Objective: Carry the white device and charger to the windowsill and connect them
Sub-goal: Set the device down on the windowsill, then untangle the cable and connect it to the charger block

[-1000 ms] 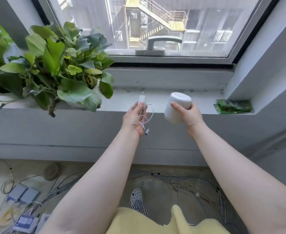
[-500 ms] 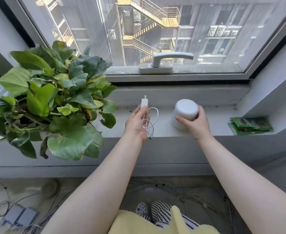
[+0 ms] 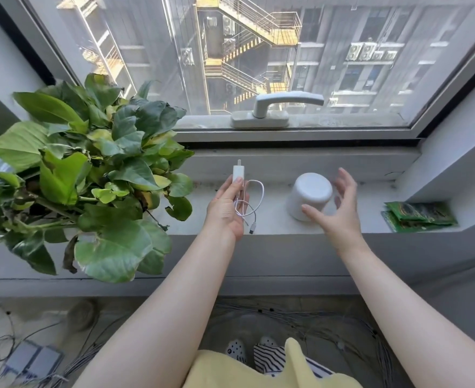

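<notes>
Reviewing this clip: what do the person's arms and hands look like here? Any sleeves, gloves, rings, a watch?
Both forearms are bare up to the bottom edge of the picture, with no sleeves showing. The left hand and the right hand wear no gloves, and no ring, watch or bracelet shows on either wrist. The nails look short and unpainted. Lower down, a pale yellow garment and black-and-white patterned footwear are in view.

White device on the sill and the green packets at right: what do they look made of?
White device: likely matte plastic, going by its smooth, seamless, evenly lit shell. Green packets: probably printed plastic film or foil, being thin, flat and slightly glossy; the print is unreadable.
</notes>
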Demonstrator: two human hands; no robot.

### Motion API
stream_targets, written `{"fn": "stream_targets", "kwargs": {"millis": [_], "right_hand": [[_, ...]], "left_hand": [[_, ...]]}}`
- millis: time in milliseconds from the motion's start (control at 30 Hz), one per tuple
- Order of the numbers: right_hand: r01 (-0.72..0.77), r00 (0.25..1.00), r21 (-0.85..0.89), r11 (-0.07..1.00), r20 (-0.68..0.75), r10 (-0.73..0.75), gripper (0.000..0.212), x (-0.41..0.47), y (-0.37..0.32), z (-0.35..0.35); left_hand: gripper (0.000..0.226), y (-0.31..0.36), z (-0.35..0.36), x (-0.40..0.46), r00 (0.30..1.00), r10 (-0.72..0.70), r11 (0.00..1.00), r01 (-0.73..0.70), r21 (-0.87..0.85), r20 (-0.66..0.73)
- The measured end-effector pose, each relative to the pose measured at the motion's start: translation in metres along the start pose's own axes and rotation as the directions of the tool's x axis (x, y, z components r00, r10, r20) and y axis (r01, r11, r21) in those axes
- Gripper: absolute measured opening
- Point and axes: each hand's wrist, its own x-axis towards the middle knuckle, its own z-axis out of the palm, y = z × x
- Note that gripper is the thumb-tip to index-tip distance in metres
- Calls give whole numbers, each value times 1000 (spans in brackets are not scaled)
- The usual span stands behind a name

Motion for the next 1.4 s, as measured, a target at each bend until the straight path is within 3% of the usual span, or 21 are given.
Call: {"fn": "stream_targets", "kwargs": {"millis": [100,167,233,300,467,667,900,1000,1067,1167,1300,1400], "right_hand": [[234,959,-76,969,-144,-243,48,-27,-24,-1],[282,955,-93,955,-69,-289,29,-40,-39,10],[215,968,-112,970,156,-197,25,-42,-44,26],[100,930,-153,983,366,-38,27,-39,-43,44],[18,928,-160,987,371,43,4,-40,-39,55],[-96,953,38,995,292,80,14,-39,-43,39],[-186,930,48,981,330,160,19,-42,-49,45],[-306,921,199,931,308,237,33,-42,-57,49],[-333,925,247,910,272,264,29,-41,-59,48],[-241,956,176,954,213,202,15,-38,-59,51],[-55,956,-72,996,285,73,22,-37,-69,63],[68,965,-334,940,263,23,31,-38,-71,75]], "left_hand": [[36,3,-1,-15,995,-59,998,61,-30,84],[32,3,0,-27,985,-90,996,92,-7,150],[25,2,-1,-38,973,-117,993,118,6,201],[20,0,-1,-44,963,-142,990,133,52,228],[18,2,-2,-48,957,-138,990,122,75,256],[40,2,-7,-43,969,-51,998,38,59,242],[32,-6,-4,-40,980,-28,996,11,86,197],[25,-6,-3,-38,986,-6,997,-7,79,165],[21,-4,-3,-37,986,-9,998,-2,67,168],[27,-2,-2,-39,980,-23,1000,18,24,196],[36,-2,1,-40,965,-42,999,48,-18,258],[33,-2,4,-41,958,-41,998,54,-37,284]]}}
